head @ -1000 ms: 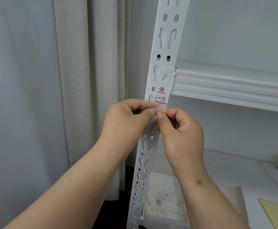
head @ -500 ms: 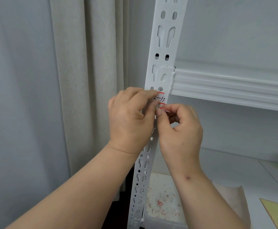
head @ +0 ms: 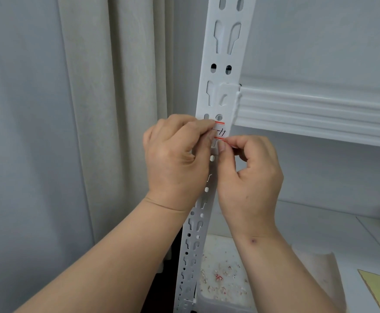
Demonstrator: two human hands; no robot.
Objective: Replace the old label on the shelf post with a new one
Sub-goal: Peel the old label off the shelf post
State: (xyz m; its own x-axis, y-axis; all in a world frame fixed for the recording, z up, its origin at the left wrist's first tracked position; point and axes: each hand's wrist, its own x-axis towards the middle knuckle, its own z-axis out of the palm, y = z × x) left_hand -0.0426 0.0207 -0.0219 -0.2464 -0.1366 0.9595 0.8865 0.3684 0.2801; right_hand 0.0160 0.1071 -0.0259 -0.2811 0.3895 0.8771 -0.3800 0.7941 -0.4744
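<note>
A white slotted shelf post [head: 224, 53] stands upright in the middle. Just below the shelf beam it carries a white label [head: 221, 131] with red stripes above and below and handwritten marks. My left hand [head: 175, 161] has its fingers curled, and its thumb and forefinger tips pinch the label's left end, hiding it. My right hand [head: 250, 177] is just below and to the right. Between thumb and forefinger it pinches a small red-edged paper strip [head: 229, 144] that touches the label's lower edge.
A white ribbed shelf beam [head: 308, 109] runs right from the post. Below, a white tray [head: 209, 299] holds several red and white paper scraps. A yellow sheet [head: 378, 288] lies on the lower shelf at the right. A beige curtain [head: 107, 109] hangs to the left.
My left hand has risen from below the label to its left end. My right hand has moved up a little with the small strip. The camera has shifted closer.
</note>
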